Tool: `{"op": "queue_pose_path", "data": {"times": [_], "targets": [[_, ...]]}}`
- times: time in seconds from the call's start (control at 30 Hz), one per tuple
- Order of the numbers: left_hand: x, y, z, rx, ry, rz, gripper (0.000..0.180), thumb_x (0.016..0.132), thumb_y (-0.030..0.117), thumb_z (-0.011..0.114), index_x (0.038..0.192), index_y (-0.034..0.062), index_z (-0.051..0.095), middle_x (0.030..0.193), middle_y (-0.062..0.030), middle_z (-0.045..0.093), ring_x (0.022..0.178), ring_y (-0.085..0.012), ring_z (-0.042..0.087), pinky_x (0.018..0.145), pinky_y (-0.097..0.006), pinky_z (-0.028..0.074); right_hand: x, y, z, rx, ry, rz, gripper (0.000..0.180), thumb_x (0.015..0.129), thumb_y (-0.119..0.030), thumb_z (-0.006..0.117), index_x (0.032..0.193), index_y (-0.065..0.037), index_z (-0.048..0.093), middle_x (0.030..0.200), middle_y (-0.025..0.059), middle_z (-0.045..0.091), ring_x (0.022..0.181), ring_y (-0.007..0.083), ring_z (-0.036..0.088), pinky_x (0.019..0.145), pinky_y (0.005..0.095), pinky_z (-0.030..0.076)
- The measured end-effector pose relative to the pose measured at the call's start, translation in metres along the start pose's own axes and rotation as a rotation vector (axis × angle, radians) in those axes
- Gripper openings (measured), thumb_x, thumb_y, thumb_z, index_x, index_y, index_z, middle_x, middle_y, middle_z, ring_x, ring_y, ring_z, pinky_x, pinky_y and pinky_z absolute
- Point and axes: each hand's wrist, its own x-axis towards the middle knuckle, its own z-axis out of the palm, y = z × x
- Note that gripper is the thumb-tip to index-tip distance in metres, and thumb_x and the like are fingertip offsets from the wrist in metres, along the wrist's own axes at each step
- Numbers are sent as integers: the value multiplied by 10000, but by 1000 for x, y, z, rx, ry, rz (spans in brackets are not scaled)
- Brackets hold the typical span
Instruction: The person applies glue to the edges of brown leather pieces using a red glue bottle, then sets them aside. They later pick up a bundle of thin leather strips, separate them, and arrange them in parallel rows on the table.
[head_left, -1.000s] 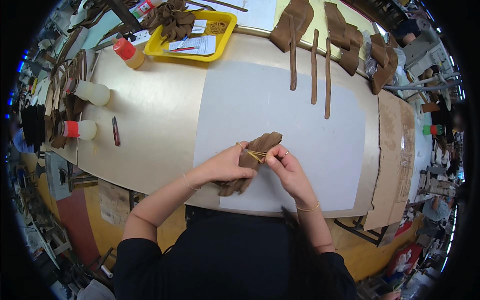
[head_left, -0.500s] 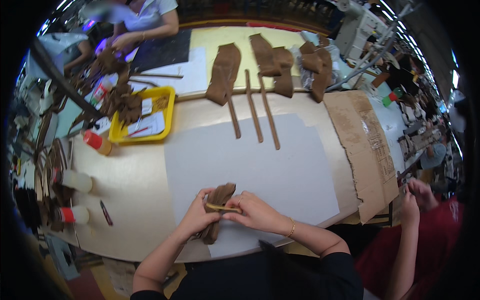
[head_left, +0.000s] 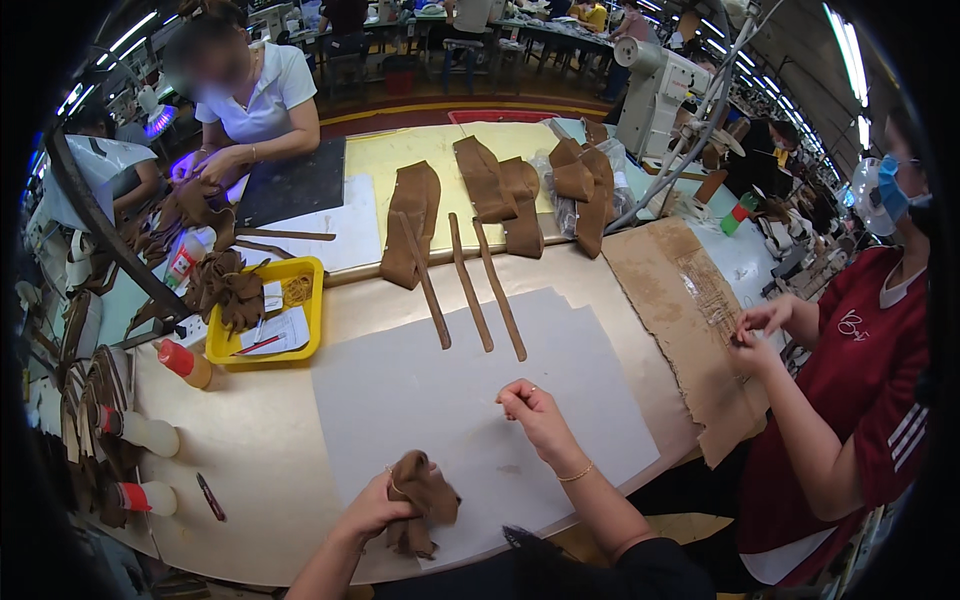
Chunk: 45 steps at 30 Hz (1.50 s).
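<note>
Left hand: the left hand (head_left: 378, 505) is gripping a crumpled brown leather piece (head_left: 425, 498) near the front edge of the table (head_left: 250, 455), fingers wrapped round it so it is staying bunched against the grey paper sheet (head_left: 450, 400).
Right hand: the right hand (head_left: 532, 408) is hovering over the same sheet, well apart from the leather, fingertips pinched together as if on something thin; what they are pinching, if anything, is too small to tell.
Leather piece: it is lying at the sheet's near corner, probably so the paper is shielding the tabletop.
Strips: three brown strips (head_left: 470, 290) are lying side by side beyond the sheet, within reach.
Tray: a yellow tray (head_left: 310, 300) is sitting to the left, holding scraps and papers.
Bottles: red-capped squeeze bottles (head_left: 150, 432) are lying at the left edge, clear of the work.
Others: a person in red (head_left: 850, 400) is handling a cardboard sheet (head_left: 680, 300) at the right.
</note>
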Motion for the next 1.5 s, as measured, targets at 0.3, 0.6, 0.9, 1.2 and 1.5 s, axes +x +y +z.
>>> {"op": "queue_pose_path", "data": {"times": [0.3,0.6,0.9,1.2,1.5], "targets": [[11,-45,0,402,186,-79,557,737,-5,676,1258,-37,482,1146,-127,601,1026,-172,610,870,-333,518,-19,-36,4,397,-90,-12,153,994,-208,543,943,-65,538,975,11,510,975,164,624,768,316,569],[-6,-41,-12,-936,19,-256,565,750,58,595,1290,-46,460,919,-135,576,754,-244,570,705,-379,502,3,-36,-56,-483,355,-324,96,874,-79,691,870,14,668,850,63,637,694,118,643,649,240,540],[17,-39,-2,-850,-64,-79,627,755,42,625,1339,-32,412,831,-118,560,708,-240,558,691,-374,484,13,-27,34,-425,-68,69,174,836,-44,713,813,-2,545,720,72,654,565,107,637,511,229,541],[33,-66,-19,-926,-257,21,692,749,45,641,1385,-13,376,844,-124,583,712,-250,594,682,-375,504,118,-34,199,-631,-525,-258,228,957,-191,583,931,32,618,772,86,679,662,150,703,530,259,544],[44,-69,-20,-900,-352,16,695,785,11,621,1418,32,336,873,-129,590,722,-226,629,665,-362,540,244,-33,307,-871,-322,-698,246,805,-121,696,1009,16,683,811,138,711,687,213,701,641,312,554]]}}
